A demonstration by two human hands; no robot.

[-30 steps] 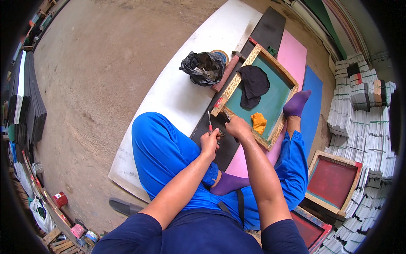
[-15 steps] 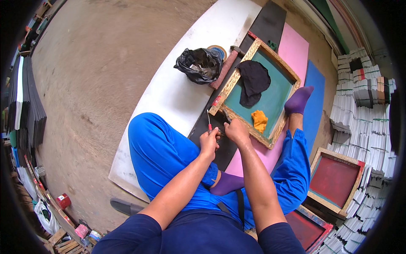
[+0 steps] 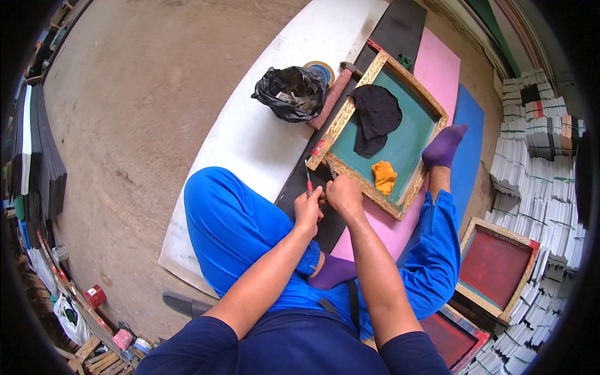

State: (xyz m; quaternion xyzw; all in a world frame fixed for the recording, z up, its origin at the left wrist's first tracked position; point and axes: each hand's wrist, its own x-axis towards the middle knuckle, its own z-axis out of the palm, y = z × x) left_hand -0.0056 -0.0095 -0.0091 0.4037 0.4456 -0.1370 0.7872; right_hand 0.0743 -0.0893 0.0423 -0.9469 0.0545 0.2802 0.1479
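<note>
Left hand (image 3: 308, 209) grips a red-handled tool (image 3: 308, 181) just at the near corner of the wooden screen frame (image 3: 338, 127); right hand (image 3: 342, 195) is curled beside it (grip unclear). A slip could likely gouge the green mesh (image 3: 409, 134) beyond.

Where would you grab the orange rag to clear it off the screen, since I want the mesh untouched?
Pinch the raised crumpled top of the orange rag from above; it lies bunched on the green mesh of the wooden frame, near its bottom edge, apart from the black cloth.
</note>
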